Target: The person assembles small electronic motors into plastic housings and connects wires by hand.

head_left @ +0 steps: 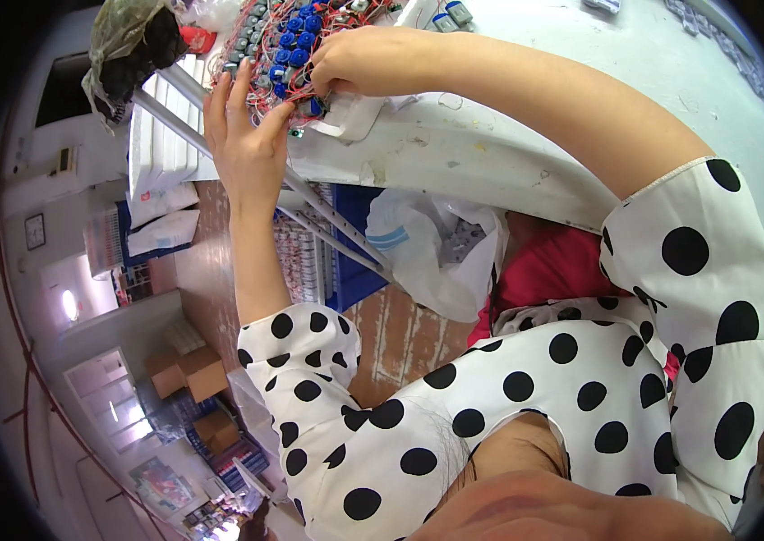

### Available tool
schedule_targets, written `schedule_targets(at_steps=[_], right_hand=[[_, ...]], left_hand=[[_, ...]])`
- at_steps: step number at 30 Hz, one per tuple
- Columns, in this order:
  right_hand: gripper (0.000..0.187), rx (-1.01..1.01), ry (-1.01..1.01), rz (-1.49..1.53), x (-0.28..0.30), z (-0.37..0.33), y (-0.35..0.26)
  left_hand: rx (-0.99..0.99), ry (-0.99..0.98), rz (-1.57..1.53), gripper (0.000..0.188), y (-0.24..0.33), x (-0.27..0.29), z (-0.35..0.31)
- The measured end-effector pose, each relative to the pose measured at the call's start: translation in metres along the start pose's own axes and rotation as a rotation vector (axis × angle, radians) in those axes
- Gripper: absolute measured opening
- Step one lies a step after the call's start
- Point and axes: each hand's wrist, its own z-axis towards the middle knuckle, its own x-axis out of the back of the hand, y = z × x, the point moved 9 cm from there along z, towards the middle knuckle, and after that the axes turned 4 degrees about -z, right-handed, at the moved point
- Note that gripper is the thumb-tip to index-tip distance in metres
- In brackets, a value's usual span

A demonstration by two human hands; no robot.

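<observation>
At the top of the head view, rows of small round parts (290, 45) with blue or grey tops and thin red and white wires fill a white tray (357, 117) on the table. My left hand (247, 144) is at the tray's left near corner, fingers spread and thumb reaching over the wires. My right hand (355, 61) is bent down at the right side of the blue-topped parts. Its fingers are curled together, and the fingertips are partly hidden, so what they pinch cannot be made out.
The white table (580, 81) carries two loose blue-and-grey parts (454, 15) behind my right forearm. Metal legs (170, 117) and a dark bundle in clear plastic (134, 54) stand at the left. Below are a white plastic bag (436, 243) and a blue crate (355, 279).
</observation>
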Motion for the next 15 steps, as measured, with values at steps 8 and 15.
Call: schedule_targets(at_steps=[8,15], right_hand=[[0.022,0.107,0.119,-0.052,0.012,0.009,0.0],[0.015,0.104,0.2,0.038,0.031,0.027,0.004]], left_hand=[[0.069,0.023,-0.126,0.025,0.013,0.001,-0.003],[0.122,0.123,-0.078,0.025,0.003,-0.001,0.002]])
